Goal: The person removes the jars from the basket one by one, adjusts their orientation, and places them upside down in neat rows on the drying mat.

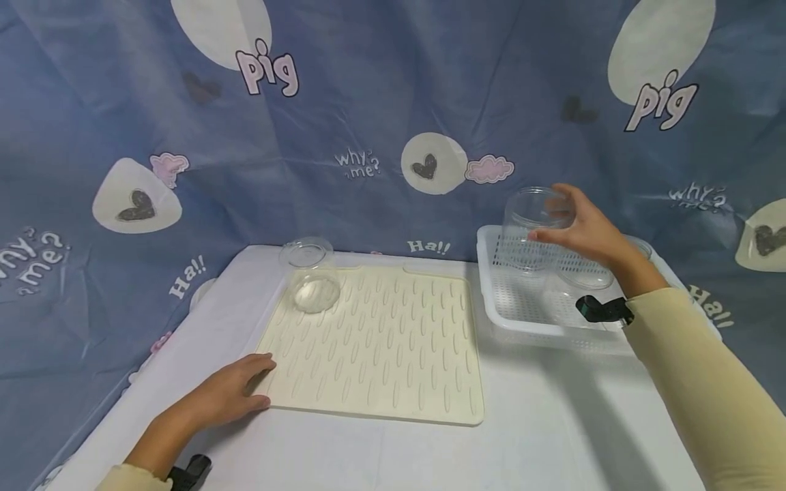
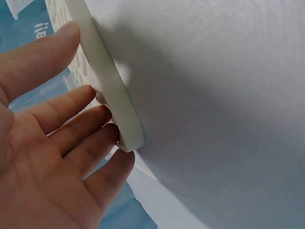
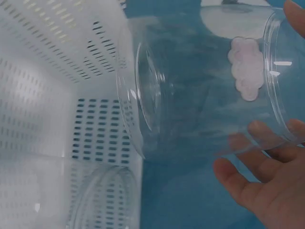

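Currently, a clear cylindrical jar [image 1: 520, 228] is gripped by the R hand [image 1: 583, 228], thumb + fingers curved round its upper wall near the rim. Jar loc.: R of the ribbed cream mat [image 1: 381, 348], above the perforated white basket [image 1: 552, 331]; base contact can't be told. Long axis approx. vert.; mat lies opp. the palm side; R hand much nearer jar than L. L hand [image 1: 227, 389] is rested at mat's front-L corner, fingers relaxed, nothing grasped. Another jar [image 1: 313, 273] is placed at mat's back-L corner.

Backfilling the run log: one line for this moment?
right grip: holds clear jar at white basket | left grip: at pale mat edge | second jar: on mat
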The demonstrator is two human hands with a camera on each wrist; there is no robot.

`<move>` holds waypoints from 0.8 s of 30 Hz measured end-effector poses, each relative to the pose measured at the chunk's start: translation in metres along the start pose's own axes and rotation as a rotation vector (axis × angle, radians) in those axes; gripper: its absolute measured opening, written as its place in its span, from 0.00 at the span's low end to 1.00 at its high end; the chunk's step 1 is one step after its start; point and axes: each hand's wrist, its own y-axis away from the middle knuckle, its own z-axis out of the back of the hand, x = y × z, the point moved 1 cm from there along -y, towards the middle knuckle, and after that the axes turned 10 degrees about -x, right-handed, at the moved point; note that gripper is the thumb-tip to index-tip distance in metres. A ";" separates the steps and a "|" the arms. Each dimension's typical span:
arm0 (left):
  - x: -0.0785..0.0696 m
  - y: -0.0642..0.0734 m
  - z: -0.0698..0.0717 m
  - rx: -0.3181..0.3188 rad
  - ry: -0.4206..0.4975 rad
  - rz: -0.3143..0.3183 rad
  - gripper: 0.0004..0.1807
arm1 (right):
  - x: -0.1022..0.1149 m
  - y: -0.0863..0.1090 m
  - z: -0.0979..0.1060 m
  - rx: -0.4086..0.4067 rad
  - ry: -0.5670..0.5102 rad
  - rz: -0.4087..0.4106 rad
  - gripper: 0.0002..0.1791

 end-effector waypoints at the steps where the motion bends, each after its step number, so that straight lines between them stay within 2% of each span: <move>1: 0.000 0.000 0.000 0.000 -0.004 -0.002 0.34 | 0.002 0.001 0.001 0.002 -0.003 0.003 0.61; 15: 0.001 0.001 -0.001 -0.010 -0.005 -0.015 0.34 | 0.010 0.007 0.007 0.004 0.010 0.023 0.63; 24: 0.001 0.003 -0.002 -0.013 -0.002 -0.001 0.35 | 0.036 0.018 0.004 -0.086 0.113 0.079 0.63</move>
